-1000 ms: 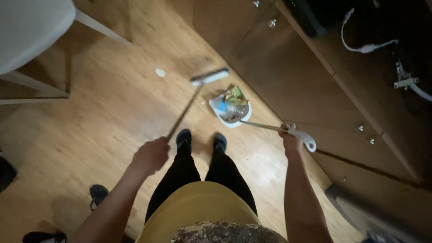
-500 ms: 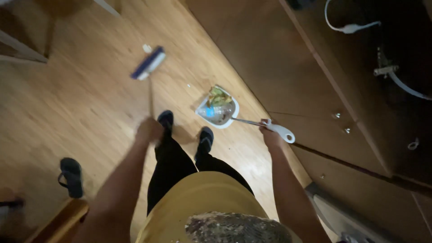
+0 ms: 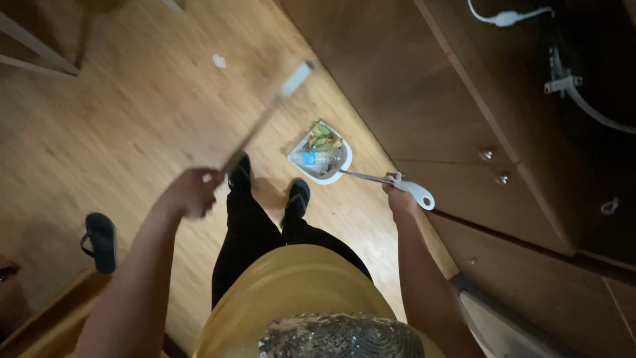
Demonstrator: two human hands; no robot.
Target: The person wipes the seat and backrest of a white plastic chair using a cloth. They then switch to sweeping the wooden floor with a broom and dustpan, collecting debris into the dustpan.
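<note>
The left hand (image 3: 191, 192) is closed around the thin handle of a broom (image 3: 265, 119), whose pale, blurred head sits out on the wooden floor (image 3: 99, 132) near a small white scrap (image 3: 219, 61). The right hand (image 3: 399, 197) grips the white-ended handle of a long-handled dustpan (image 3: 320, 159), which rests on the floor beside the wooden cabinets (image 3: 424, 99), just ahead of the person's feet. It holds a plastic bottle and crumpled wrappers. A dark sandal (image 3: 101, 241) lies apart near the floor's left edge.

Wood floor (image 3: 99, 119) all around. Small white scrap (image 3: 219, 61) on floor, far up. Black sandal (image 3: 101, 241) lies alone at left. Brown cupboard (image 3: 424, 99) with little round knobs (image 3: 487, 154) at right. White cable (image 3: 507, 16) up top.
</note>
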